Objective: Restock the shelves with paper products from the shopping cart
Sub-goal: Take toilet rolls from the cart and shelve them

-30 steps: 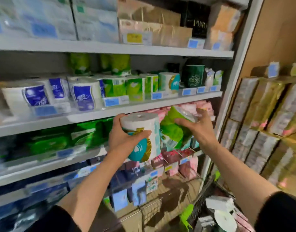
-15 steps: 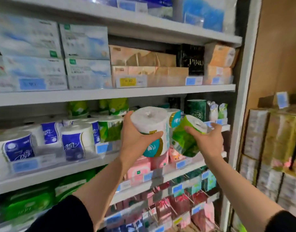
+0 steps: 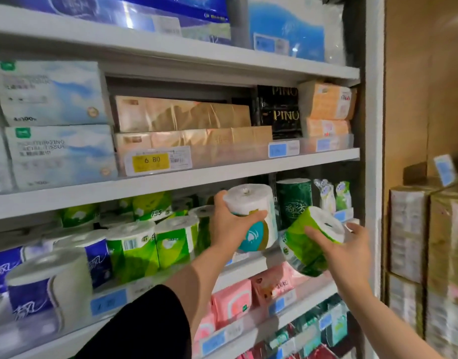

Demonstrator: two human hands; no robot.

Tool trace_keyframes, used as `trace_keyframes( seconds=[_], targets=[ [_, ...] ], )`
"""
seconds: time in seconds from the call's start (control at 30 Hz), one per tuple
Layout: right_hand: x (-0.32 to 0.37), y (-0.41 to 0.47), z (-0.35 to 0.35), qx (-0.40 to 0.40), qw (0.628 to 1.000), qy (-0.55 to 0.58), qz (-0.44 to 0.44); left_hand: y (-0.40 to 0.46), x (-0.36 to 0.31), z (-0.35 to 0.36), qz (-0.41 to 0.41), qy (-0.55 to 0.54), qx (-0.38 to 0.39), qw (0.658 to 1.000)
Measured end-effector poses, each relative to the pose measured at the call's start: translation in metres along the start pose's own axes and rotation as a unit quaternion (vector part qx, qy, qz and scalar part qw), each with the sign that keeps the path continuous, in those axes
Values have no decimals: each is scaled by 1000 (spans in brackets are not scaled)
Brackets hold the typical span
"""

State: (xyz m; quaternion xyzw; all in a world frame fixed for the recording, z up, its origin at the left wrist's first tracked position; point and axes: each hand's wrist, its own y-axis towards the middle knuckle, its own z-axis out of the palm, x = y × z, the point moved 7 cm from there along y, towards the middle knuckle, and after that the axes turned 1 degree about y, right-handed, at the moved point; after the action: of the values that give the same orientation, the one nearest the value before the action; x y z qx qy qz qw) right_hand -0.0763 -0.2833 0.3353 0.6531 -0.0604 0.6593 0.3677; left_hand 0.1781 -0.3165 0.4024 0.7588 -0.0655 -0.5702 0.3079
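My left hand (image 3: 229, 224) grips a white toilet roll with a teal and gold label (image 3: 253, 213), held upright at the front of the toilet roll shelf (image 3: 246, 266). My right hand (image 3: 344, 251) holds a green-wrapped roll (image 3: 306, 239), tilted on its side, just right of the first and in front of the same shelf. Both rolls sit at the shelf's right end, next to a dark green roll (image 3: 293, 200) standing there.
Green rolls (image 3: 176, 239) and blue rolls (image 3: 44, 288) fill the shelf's left part. Tissue boxes (image 3: 183, 120) lie on the shelf above, pink packs (image 3: 231, 301) below. A white upright (image 3: 374, 151) bounds the right side, with stacked packs (image 3: 427, 237) beyond.
Both hands have risen with their rolls from the pink pack level to the toilet roll shelf. The view has tilted up, and the cart has dropped out of sight.
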Motion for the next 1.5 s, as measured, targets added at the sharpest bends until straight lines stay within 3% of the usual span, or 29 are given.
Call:
trace_keyframes(
  seconds=[0.2,0.43,0.6,0.77,0.87,1.07,1.23,1.33,1.4,1.5],
  targets=[
    [2,3,17,-19,1000,17,-7,30,22,8,-13,11,-15,1000],
    [4,3,32,-33,999,17,-18,49,34,25,-17,33,30,999],
    [6,2,32,-35,999,32,-17,51,34,27,-4,63,16,998],
    [6,1,34,-26,999,23,-5,50,41,31,-37,103,49,993],
    [5,-2,36,-18,1000,17,1,51,37,32,0,131,38,991],
    [7,-10,39,-10,1000,-1,0,43,48,41,-35,209,102,972],
    [9,-17,43,-6,1000,-7,6,31,41,26,20,300,98,949],
    [16,-23,50,6,1000,-3,8,8,21,4,124,223,58,965],
    [24,-27,57,6,1000,-13,4,-9,11,-2,171,120,113,971],
    [37,-35,69,-2,999,-44,-8,-37,10,2,123,89,278,949]
  ],
)
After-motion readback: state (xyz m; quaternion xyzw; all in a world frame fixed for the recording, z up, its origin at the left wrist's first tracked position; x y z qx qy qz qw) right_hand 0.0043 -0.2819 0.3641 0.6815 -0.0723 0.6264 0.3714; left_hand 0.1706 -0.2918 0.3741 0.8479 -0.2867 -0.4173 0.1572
